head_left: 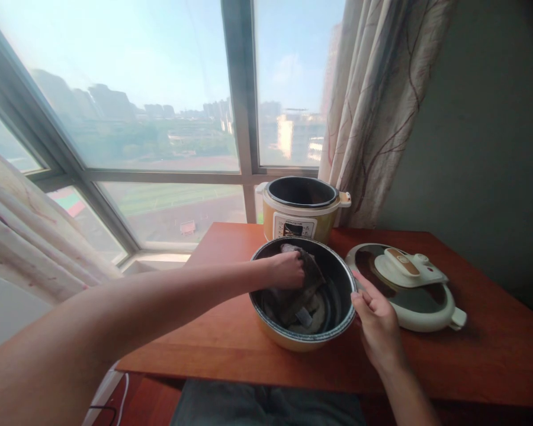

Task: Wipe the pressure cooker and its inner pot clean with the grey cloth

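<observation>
Several panes of a wide window (160,133) fill the far side of my remote view, with patterned curtains (373,89) hanging left and right. Before them I have a reddish wooden surface (195,346). Toward its far edge stands the tan cooker body (270,218), open on top, its control panel (294,226) facing near. On the right lies the round lid (421,297), handle up. Nearer than the cooker body is the tan pot (293,343), dark inside; I cannot tell whether the two touch. The dark cloth (311,275) is inside this pot, bunched toward its left and middle. My right grip (376,315) pinches the pot's right rim, thumb at the edge. My left grip (289,270) reaches in from the left, curled closed on the cloth. Smallest, a pale patch (304,317) shows at the cloth's near end.
</observation>
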{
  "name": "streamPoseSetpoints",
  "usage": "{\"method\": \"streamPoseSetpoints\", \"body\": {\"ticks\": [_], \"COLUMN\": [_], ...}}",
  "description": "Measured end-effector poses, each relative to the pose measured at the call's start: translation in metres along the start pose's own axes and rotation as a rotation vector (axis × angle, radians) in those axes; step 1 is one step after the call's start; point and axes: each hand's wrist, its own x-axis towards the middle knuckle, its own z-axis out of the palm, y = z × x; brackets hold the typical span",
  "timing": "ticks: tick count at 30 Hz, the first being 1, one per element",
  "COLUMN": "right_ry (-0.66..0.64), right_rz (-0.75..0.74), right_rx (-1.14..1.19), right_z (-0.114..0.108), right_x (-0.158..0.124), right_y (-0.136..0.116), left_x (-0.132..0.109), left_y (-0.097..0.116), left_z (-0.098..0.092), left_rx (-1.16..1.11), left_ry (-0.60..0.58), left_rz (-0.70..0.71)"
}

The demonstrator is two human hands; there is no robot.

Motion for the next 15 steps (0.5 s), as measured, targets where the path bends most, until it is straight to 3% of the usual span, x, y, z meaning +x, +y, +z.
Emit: {"method": "streamPoseSetpoints", "body": {"ticks": [3, 5, 10, 15], "right_ry": [0.001, 0.003, -0.002, 0.085], "right_rz": [-0.002, -0.012, -0.022, -0.048], "right_rx": [-0.005, -0.01, -0.023, -0.042], "right_z": [-0.001, -0.001, 0.002, 0.009], "right_x": [0.0, 0.0, 0.002, 0.002], "right_y": [-0.001, -0.001, -0.004, -0.003], "left_x": [0.006, 0.006, 0.001, -0.001], "left_y": [0.0, -0.001, -0.002, 0.007], "left_z": [-0.008, -0.008, -0.005, -0.025], "left_rx": [0.074, 0.061, -0.057, -0.248], "left_ry": [0.097, 0.112, -0.041, -0.356], "left_rz": [0.116, 0.105, -0.095, -0.232]}}
